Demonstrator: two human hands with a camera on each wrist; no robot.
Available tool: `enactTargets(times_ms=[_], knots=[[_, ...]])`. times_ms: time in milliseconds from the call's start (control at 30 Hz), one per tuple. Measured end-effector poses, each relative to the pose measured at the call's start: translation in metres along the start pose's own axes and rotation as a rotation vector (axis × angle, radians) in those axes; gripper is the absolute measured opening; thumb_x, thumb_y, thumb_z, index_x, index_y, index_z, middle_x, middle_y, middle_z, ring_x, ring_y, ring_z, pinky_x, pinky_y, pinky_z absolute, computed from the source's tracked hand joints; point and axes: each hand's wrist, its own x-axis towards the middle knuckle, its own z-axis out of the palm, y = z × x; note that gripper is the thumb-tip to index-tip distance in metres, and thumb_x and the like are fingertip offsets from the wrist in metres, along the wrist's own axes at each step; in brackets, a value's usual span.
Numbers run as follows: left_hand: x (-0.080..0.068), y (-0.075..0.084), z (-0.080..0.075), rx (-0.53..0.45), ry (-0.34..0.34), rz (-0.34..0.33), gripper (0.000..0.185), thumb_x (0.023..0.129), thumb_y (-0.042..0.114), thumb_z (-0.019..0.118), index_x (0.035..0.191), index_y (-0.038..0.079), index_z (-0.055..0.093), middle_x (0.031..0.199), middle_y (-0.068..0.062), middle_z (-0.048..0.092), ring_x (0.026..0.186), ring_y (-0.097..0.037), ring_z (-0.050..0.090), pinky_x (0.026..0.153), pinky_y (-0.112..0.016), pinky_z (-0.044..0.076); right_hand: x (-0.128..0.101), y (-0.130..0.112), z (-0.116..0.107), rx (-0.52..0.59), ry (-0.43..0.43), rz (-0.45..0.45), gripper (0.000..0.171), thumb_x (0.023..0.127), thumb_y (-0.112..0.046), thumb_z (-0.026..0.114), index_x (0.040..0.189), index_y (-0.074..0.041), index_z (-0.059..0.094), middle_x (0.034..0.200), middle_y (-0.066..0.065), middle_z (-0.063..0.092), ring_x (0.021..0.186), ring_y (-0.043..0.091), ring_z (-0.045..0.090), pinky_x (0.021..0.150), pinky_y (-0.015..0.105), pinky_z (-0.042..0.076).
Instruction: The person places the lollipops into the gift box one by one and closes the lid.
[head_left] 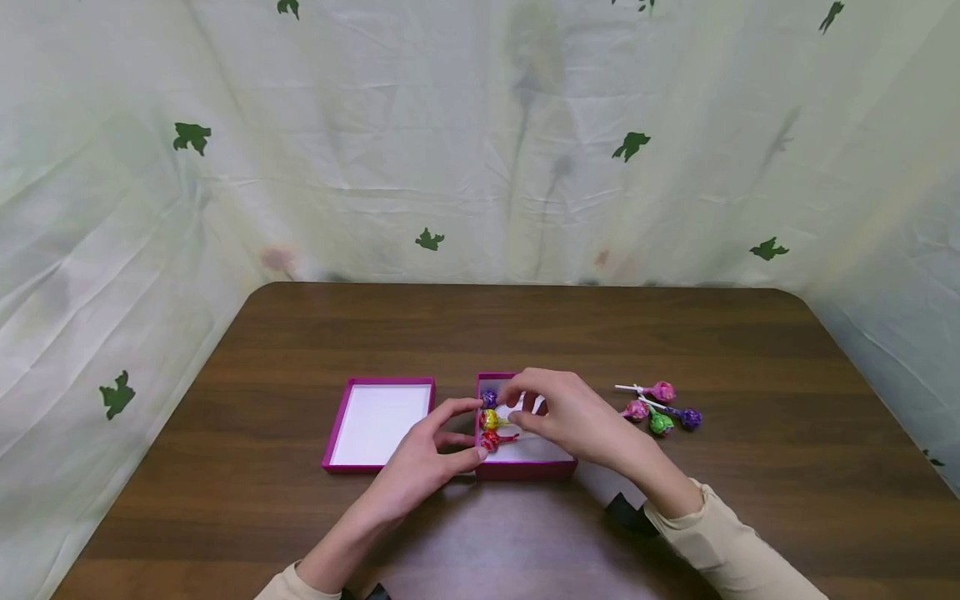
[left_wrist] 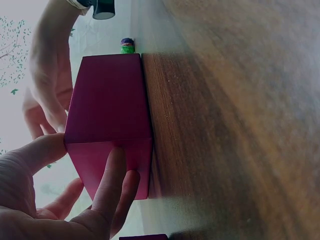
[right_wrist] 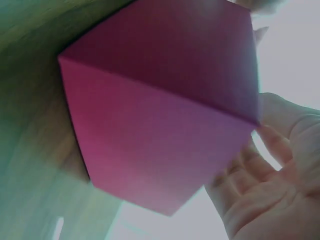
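Cream sleeves frame the bottom of the head view, and from them both hands reach to the small magenta cardboard box (head_left: 525, 467) with a white inside, which sits on the dark brown wooden table (head_left: 300, 333). This box serves as the landmark. The left hand (head_left: 427, 454) curls against its left wall, thumb at the near corner and forefinger up at the rim, steadying it rather than lifting it. The right hand (head_left: 573, 421) hovers over the box's open top, thumb and forefinger pinched together on what looks like a white stick; the pinch itself is partly hidden, so I cannot be sure.

Inside the box, along its left wall, lie three wrapped lollipops: a purple one (head_left: 489, 398) at the far end, a yellow one (head_left: 490, 419) in the middle, a red one (head_left: 491, 439) nearest. Just left of the box lies its matching magenta lid (head_left: 378, 422), white side up. Well to the right of the box is a loose cluster of four more wrapped lollipops (head_left: 660, 410), pink, green and purple.

Judging by looks, each lollipop is very light and hard-headed, its crinkled wrapper likely slippery; the thin stiff stick is the sure place for a fingertip pinch. The box seems light and thin-walled, so it would slide or dent if pressed, which is why a hand bracing its wall makes sense.
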Motion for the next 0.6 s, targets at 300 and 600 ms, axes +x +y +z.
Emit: enactTargets(times_ms=[300, 600], knots=[[-0.001, 0.0, 0.0, 0.011, 0.007, 0.001, 0.054, 0.085, 0.014, 0.076, 0.135, 0.019, 0.056, 0.143, -0.006, 0.049, 0.106, -0.024, 0.064, 0.078, -0.034, 0.054, -0.023, 0.004, -0.022, -0.015, 0.038, -0.053, 0.031, 0.088, -0.011, 0.075, 0.115, -0.021, 0.066, 0.109, -0.013, 0.064, 0.091, 0.008, 0.06, 0.079, 0.035, 0.054], [-0.002, 0.0, 0.001, 0.02, 0.017, -0.014, 0.053, 0.085, 0.014, 0.077, 0.133, 0.022, 0.058, 0.142, -0.003, 0.05, 0.106, -0.022, 0.064, 0.08, -0.036, 0.052, -0.046, 0.022, -0.045, -0.069, 0.114, -0.079, 0.037, 0.083, -0.004, 0.078, 0.114, -0.02, 0.065, 0.111, -0.01, 0.064, 0.101, 0.014, 0.061, 0.084, 0.033, 0.053]])
